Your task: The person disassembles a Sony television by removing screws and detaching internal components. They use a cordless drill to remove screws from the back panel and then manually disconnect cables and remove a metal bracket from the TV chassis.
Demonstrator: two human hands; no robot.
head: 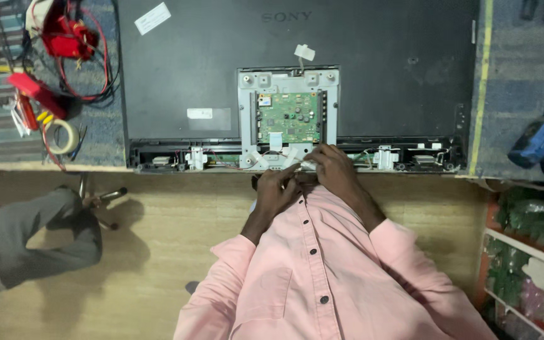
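A large flat television (pixel 190 69) lies face down on the workbench, its black back panel toward me. A silver metal bracket (pixel 288 80) in the middle holds a green circuit board (pixel 288 116). Along the near edge the cover is off, showing white connectors and thin wires (pixel 221 160). My left hand (pixel 276 189) and my right hand (pixel 332 167) meet at that near edge just below the bracket. The fingers of both pinch a small white part (pixel 308 165) there. Pink shirt sleeves cover my arms.
Red tools and cables (pixel 64 38), a roll of tape (pixel 63 135) and a red-handled tool (pixel 33 94) lie at the bench's left. A blue power drill (pixel 539 141) lies at the right. Another person's grey-trousered leg (pixel 39 233) is at the left. Shelves (pixel 530 271) stand at the lower right.
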